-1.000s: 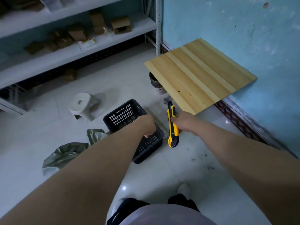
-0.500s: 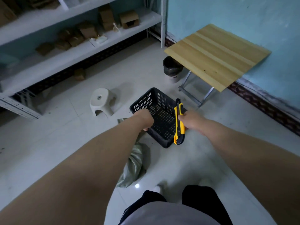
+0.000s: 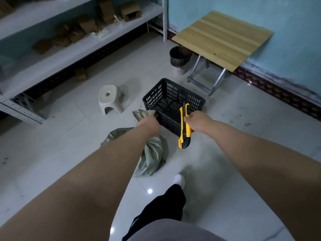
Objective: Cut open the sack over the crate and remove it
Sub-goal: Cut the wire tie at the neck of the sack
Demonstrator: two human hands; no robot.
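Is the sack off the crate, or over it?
Off. The sack hangs crumpled from the left hand beside the crate, whose open top is uncovered.

The left hand (image 3: 149,124) shows only its back. Its fingers are hidden beneath it, so whether they grip the sack (image 3: 152,157) or the rim of the crate (image 3: 156,96) cannot be told. The left forearm covers the sack's middle. Most fingers of the right hand (image 3: 197,120) curl out of sight round the utility knife (image 3: 185,133), whose blade is too thin and dark against the crate to make out. Hands and knife cover the crate's near corner. The desk (image 3: 222,37) hides part of the bin (image 3: 178,56). The shelf (image 3: 52,56) runs off the top and left edges, and its cardboard boxes (image 3: 86,26) are blurred. Both arms are cut off at the bottom corners.
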